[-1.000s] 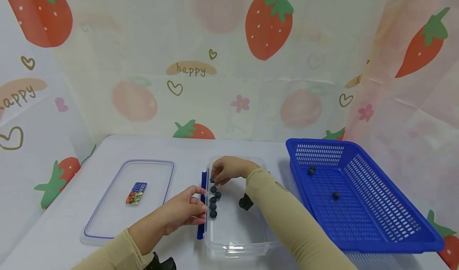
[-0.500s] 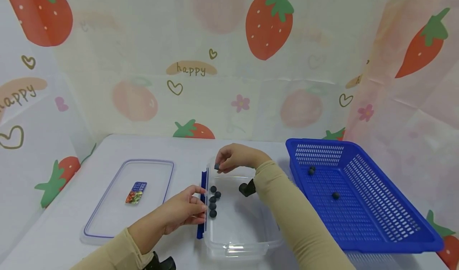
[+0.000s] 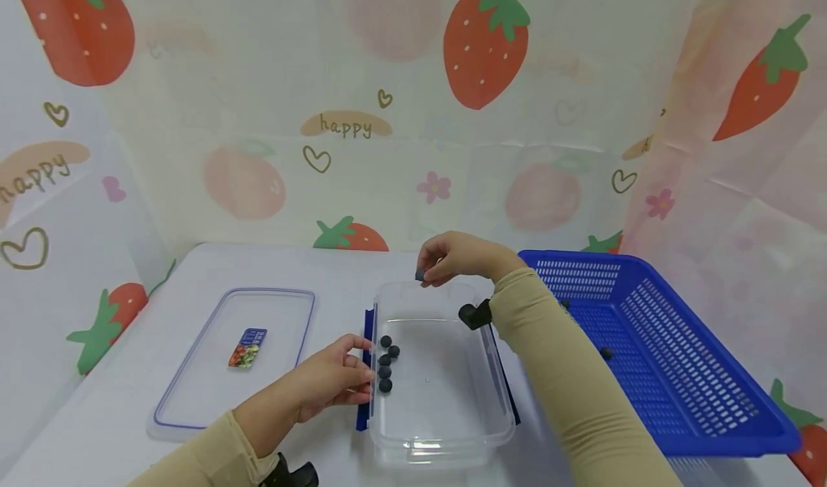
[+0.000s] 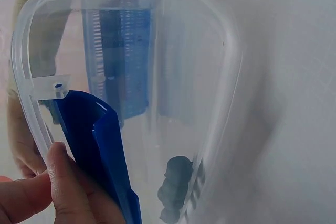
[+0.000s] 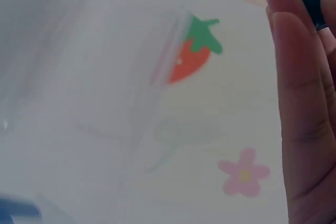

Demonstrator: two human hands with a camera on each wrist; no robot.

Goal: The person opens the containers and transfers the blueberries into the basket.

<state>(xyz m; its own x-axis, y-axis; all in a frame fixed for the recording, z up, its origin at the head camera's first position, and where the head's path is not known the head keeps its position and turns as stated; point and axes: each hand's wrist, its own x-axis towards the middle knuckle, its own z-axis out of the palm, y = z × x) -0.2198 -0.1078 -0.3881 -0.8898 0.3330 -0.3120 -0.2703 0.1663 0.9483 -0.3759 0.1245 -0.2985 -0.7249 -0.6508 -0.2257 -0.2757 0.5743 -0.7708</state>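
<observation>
My right hand pinches a dark blueberry above the far end of a clear plastic box. In the right wrist view, that same blueberry sits between the fingertips. My left hand holds the box's left side by its rim and blue side latch. Inside the box, several blueberries lie along the left wall; through the clear plastic they appear as a dark clump in the left wrist view.
A blue mesh basket stands at the right, partly hidden by my right arm, with a few blueberries in it. To the left lies a clear blue-edged lid bearing a small printed card.
My right hand has lifted a blueberry from the box's far left corner and carried it up and to the right. The left hand has stayed at the box's side.
</observation>
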